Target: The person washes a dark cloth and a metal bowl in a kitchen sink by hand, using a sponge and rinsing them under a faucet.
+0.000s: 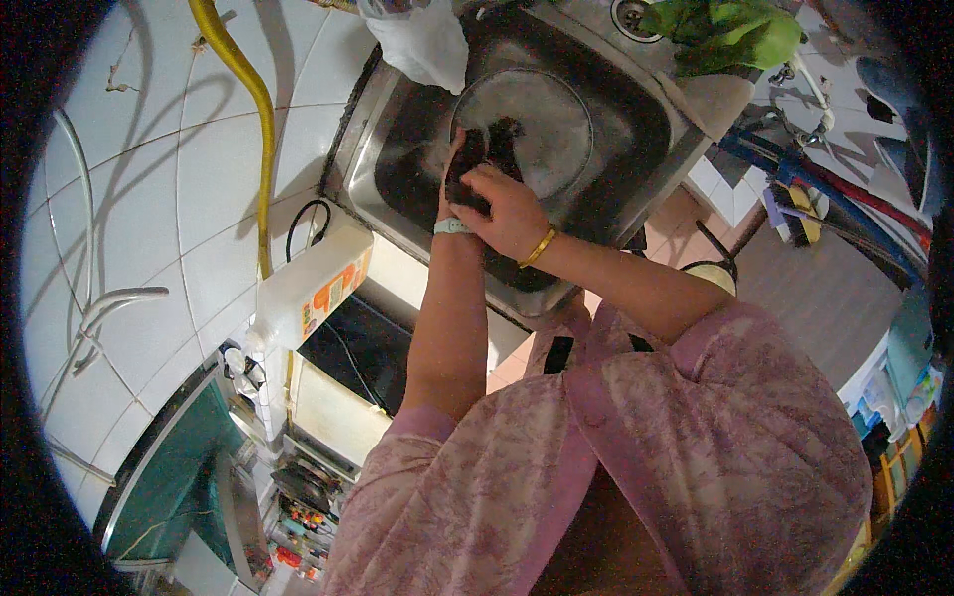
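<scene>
A dark, wet-looking cloth (pixel 503 145) hangs bunched between my hands above the sink. My left hand (pixel 455 167), with a pale watch band at its wrist, holds it from the left; most of that hand is hidden by the cloth and by my other hand. Across it reaches my right hand (pixel 510 208), its fingers curled on the cloth, a gold bracelet on the wrist. Beneath them a round basin (pixel 555 190) rests in the stainless steel sink (pixel 633 127). What the basin holds is hard to make out.
A white plastic bag (pixel 425 45) hangs over the sink's far left corner. Green cloth or plastic (pixel 730 33) lies at the upper right, by a drain strainer (pixel 633 18). A white jug (pixel 313 283) with a label stands left of the sink. A yellow hose (pixel 257 112) runs down the tiled wall.
</scene>
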Motion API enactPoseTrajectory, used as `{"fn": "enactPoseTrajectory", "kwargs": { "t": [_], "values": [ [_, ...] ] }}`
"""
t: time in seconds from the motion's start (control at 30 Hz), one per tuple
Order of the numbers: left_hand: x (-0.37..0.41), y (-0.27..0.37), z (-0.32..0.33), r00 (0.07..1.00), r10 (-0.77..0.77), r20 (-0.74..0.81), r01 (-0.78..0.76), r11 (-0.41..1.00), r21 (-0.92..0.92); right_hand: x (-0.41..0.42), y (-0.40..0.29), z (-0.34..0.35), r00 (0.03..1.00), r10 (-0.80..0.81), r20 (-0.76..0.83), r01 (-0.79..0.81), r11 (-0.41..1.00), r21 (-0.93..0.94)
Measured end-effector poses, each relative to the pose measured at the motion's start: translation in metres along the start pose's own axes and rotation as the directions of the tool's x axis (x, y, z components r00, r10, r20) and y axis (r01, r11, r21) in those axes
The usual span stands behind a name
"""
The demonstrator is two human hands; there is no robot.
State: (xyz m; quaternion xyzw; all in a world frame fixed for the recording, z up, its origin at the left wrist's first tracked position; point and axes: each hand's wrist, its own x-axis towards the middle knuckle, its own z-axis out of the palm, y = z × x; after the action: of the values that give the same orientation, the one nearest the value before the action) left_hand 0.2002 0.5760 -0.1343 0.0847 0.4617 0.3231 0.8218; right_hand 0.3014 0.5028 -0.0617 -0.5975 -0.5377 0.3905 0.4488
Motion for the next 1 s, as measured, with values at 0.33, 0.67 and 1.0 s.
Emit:
{"fn": "enactPoseTrajectory", "kwargs": {
  "t": [0.33, 0.67, 1.0],
  "values": [
    [-0.01, -0.03, 0.027, 0.986, -0.032, -0.164, 0.007, 0.989, -0.147, 0.058, 0.068, -0.002, 0.992, -0.005, 0.124, 0.058, 0.899, -0.434],
    [-0.022, -0.045, -0.024, 0.982, -0.076, -0.171, 0.081, 0.996, 0.027, 0.071, 0.168, -0.006, 0.984, 0.084, 0.156, 0.083, 0.559, -0.825],
    [0.016, -0.052, -0.011, 0.996, -0.013, -0.09, 0.031, 0.977, 0.212, 0.08, 0.24, 0.01, 0.89, 0.455, 0.028, -0.353, 0.727, -0.589]
  ]
}}
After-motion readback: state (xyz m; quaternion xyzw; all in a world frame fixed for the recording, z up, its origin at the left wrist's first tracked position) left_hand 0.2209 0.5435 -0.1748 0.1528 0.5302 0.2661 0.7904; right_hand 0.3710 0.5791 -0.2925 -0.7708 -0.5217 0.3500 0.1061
